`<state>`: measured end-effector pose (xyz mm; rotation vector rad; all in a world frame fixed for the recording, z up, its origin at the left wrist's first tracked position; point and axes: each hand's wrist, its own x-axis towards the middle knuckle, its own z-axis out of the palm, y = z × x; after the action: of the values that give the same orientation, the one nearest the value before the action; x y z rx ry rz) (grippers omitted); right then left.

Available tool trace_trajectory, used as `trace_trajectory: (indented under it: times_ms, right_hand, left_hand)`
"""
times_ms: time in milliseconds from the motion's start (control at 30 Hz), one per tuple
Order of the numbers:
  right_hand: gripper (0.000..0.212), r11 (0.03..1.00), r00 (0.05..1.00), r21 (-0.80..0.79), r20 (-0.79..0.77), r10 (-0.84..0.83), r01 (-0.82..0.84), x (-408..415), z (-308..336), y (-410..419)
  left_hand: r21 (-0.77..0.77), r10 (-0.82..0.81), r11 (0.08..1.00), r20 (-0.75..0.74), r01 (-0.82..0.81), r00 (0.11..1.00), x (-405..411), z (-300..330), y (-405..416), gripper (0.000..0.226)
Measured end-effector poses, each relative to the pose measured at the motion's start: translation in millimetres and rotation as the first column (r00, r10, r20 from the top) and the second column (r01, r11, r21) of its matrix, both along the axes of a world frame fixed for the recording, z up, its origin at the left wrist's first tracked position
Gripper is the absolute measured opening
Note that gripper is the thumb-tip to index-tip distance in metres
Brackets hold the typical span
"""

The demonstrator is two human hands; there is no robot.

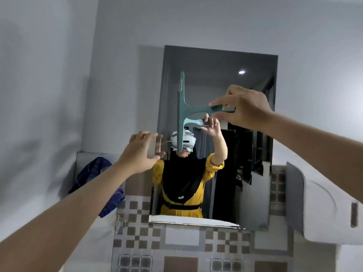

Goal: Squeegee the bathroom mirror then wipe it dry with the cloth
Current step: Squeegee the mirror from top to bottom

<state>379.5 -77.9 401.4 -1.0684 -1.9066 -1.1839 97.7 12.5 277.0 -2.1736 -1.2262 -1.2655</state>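
While I watched the head view, the two forearms came up from the near edge, and my left hand point(140, 152) sat at about nine o'clock of the mirror point(225, 79), fingers curled loosely on its left edge, gripping nothing I could make out beyond that edge. My right hand point(242, 107) was at about three o'clock of centre, thumb and fingers pinched together on the handle of the teal squeegee point(181, 107). Its blade stood upright against the glass, running from roughly twelve to six o'clock, well inside the left half of the mirror.

I judged the squeegee light and stiff, with a soft rubber lip; the handle end was the right place to hold it, though a fingertip pinch could let it twist under pressure. The glass looked fragile and probably slick when wet.

Farther out, a dark blue cloth point(94, 173) hung at eight o'clock, beside the mirror and apart from both hands, so it was within reach for drying. A white fixture point(324, 203) jutted at four o'clock near the mirror's lower right corner, and I thought it might crowd a stroke there. Checked tiles point(141, 232) ran below at six o'clock.
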Motion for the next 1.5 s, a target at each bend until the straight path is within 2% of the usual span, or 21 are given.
trace_trajectory:
  times_ms: [200,433,600,1000,1500]
  right_hand:
    - [0.029,0.993,0.995,0.074,-0.046,0.093,-0.089,-29,78,18]
    - [0.028,0.993,0.996,0.080,-0.016,0.086,-0.085,-61,120,42]
    - [0.028,0.996,1.000,0.085,-0.005,0.001,-0.001,-62,127,49]
    - [0.029,0.999,0.999,0.004,-0.017,-0.052,0.052,-34,128,53]
    - [0.030,0.999,0.985,-0.031,-0.164,-0.047,0.043,54,118,46]
  left_hand:
    - [-0.061,0.153,0.984,-0.169,-0.165,0.974,-15,24,40,0.102]
    - [-0.136,0.145,0.976,-0.173,-0.170,0.974,-12,17,61,0.103]
    - [-0.116,0.161,0.977,-0.141,-0.178,0.977,-5,12,63,0.103]
    - [-0.057,0.181,0.980,-0.121,-0.189,0.976,19,4,74,0.102]
    - [-0.057,0.243,0.967,-0.072,-0.247,0.967,-4,2,81,0.109]
